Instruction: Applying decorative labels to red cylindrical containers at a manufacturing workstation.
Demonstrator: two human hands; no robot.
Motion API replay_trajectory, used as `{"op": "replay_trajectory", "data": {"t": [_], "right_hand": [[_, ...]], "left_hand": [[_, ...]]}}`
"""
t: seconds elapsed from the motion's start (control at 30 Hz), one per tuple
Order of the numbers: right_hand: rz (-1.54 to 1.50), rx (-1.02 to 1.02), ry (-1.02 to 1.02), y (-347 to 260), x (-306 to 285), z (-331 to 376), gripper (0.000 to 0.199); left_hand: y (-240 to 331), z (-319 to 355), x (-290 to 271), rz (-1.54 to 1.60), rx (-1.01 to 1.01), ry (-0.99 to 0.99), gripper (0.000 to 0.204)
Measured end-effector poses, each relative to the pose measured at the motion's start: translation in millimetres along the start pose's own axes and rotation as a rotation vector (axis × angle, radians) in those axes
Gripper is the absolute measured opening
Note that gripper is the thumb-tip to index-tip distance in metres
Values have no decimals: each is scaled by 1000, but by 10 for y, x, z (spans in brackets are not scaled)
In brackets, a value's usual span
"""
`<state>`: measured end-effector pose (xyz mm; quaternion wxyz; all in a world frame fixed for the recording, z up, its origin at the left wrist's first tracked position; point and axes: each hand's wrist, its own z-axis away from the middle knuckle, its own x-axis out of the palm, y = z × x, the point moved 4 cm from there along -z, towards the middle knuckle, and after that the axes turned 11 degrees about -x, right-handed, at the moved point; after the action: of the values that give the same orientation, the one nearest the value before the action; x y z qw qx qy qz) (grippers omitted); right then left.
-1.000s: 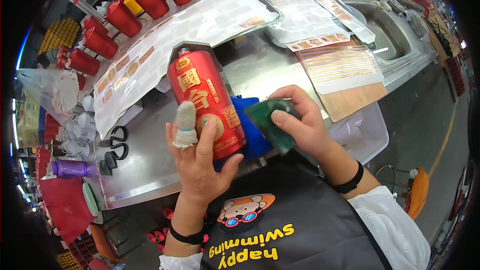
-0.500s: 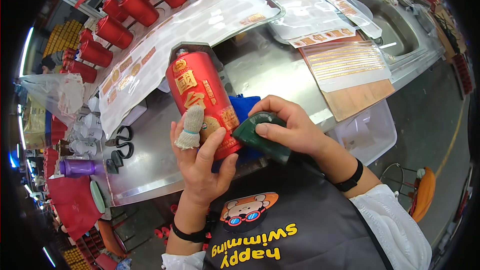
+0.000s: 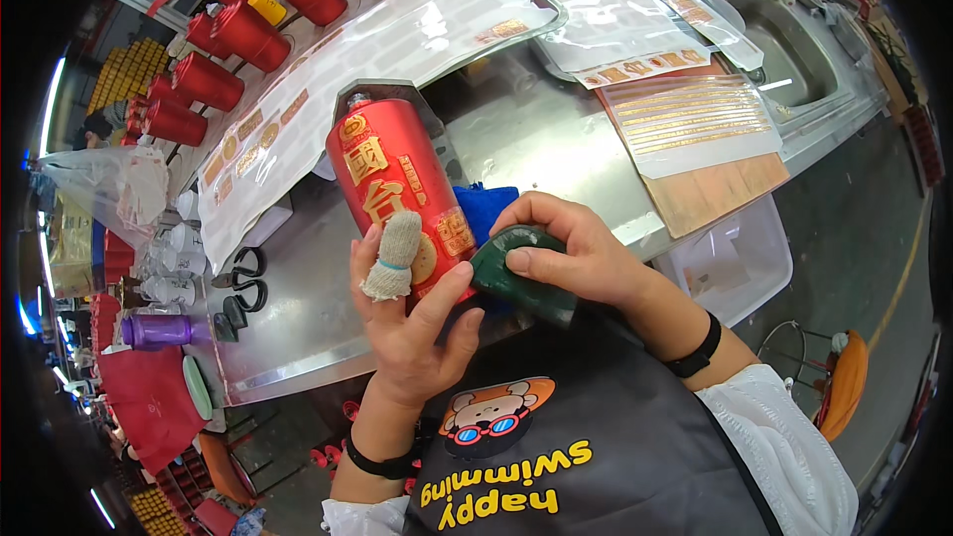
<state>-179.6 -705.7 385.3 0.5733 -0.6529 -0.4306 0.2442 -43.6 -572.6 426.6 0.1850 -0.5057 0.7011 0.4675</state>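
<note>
A tall red bottle [image 3: 389,179] with gold decoration leans over the steel table's near edge. My left hand [image 3: 415,323] grips its lower end from below; one finger wears a white cloth wrap. My right hand [image 3: 576,256] is closed on a dark green rubber pad [image 3: 518,276] and presses it against the bottle's lower right side. A blue cloth [image 3: 486,210] lies on the table just behind the pad.
Sheets of gold stickers [image 3: 685,119] and clear film [image 3: 397,40] cover the steel table [image 3: 526,134]. Several red bottles [image 3: 208,79] stand at the back left. Black scissors [image 3: 238,283] and a purple bottle [image 3: 154,330] lie left. A white bin [image 3: 740,263] sits below the table edge.
The bottle has tilted and come lower toward me. My right hand has slid the green pad down to the bottle's lower right side.
</note>
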Motion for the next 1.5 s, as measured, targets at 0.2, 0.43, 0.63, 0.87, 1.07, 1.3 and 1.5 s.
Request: {"op": "replay_trajectory", "data": {"t": [0.2, 0.43, 0.63, 0.87, 1.07, 1.3, 1.5], "right_hand": [[-101, 45, -33, 25, -5, 15, 28], [-102, 46, -36, 26, -13, 34, 28], [-89, 53, -32, 15, -9, 32, 29], [-79, 44, -44, 23, -8, 38, 30], [-92, 74, 15, -33, -116, 89, 28], [48, -65, 24, -120, -29, 52, 30], [47, 14, 70, -44, -55, 47, 29]], "left_hand": [[16, 32, 3, -27, -2, -2, 39], [-1, 55, -49, 87, -4, -21, 38], [-59, 29, -77, 47, -65, 51, 36], [4, 57, -43, -136, 66, 56, 33], [41, 86, -27, -140, 116, 12, 29], [-105, 162, -108, 2, -12, 129, 35], [-62, 120, -79, -100, 53, 101, 34]]}}
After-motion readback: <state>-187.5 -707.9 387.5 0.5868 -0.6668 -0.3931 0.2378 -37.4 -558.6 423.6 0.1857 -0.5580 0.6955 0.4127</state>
